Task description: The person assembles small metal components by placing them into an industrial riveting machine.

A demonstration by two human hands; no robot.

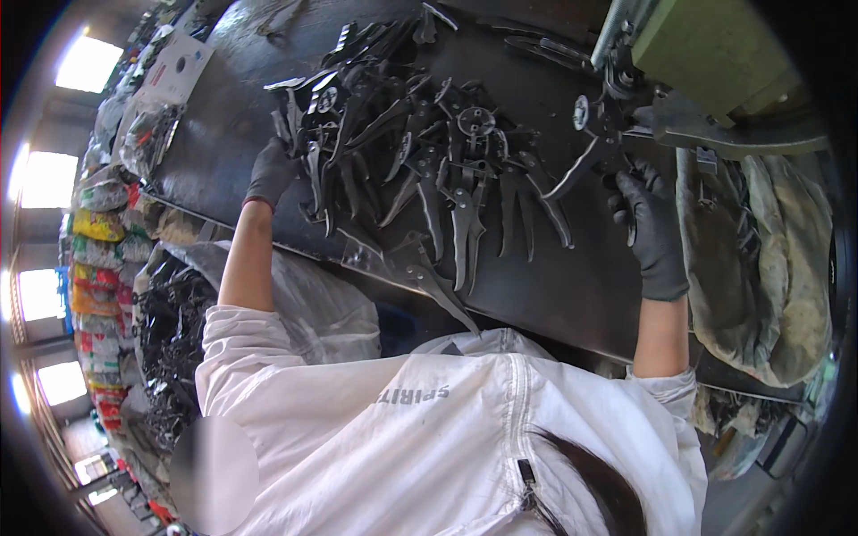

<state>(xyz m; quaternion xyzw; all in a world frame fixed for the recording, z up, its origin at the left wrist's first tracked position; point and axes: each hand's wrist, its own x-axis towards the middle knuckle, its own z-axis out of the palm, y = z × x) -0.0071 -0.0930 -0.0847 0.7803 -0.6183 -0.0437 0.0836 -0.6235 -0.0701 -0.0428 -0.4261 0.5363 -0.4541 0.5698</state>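
Observation:
My right hand (651,228), in a dark grey glove, is closed round the handles of a plier-like hand tool (608,134). The tool has a round disc and a long curved silver-edged handle, and its head is up against the machine (623,76). My left hand (273,174), gloved alike, is at the left edge of a pile of similar black tools (429,152). Its fingers curl against the tools there; what they grip is partly hidden. One tool (429,281) lies over the table's near edge with its handle sticking out towards me.
The dark metal table (572,277) carries the pile. A green machine body (715,54) overhangs the far right. Dirty cloth (760,259) hangs at the right. At the left are a cardboard box piece (174,67), a plastic-lined container of black parts (170,330) and stacked coloured bags (98,268).

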